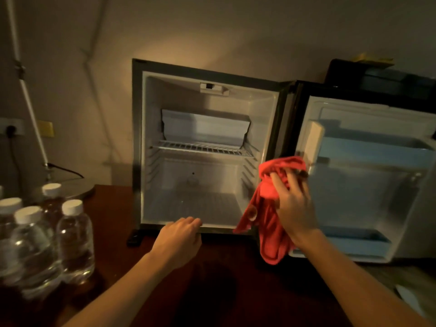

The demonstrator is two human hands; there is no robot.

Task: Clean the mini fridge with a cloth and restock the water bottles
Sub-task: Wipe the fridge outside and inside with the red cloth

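The mini fridge [205, 74] stands on a dark wooden table with its door [368, 185] swung wide to the right. Inside it holds nothing but a wire shelf [200, 147] and a small freezer box. My right hand [295, 204] grips a red cloth [271, 223] against the fridge's right front edge, by the hinge side. Curled fingers of my left hand [181, 234] rest on the fridge's bottom front lip. Several clear water bottles [73, 239] with white caps stand on the table at the left.
A lamp base [68, 188] with a cord sits behind the bottles, and a wall socket [11, 129] is at the far left. A black appliance [382, 76] stands behind the open door. The door's shelves [358, 241] hold nothing.
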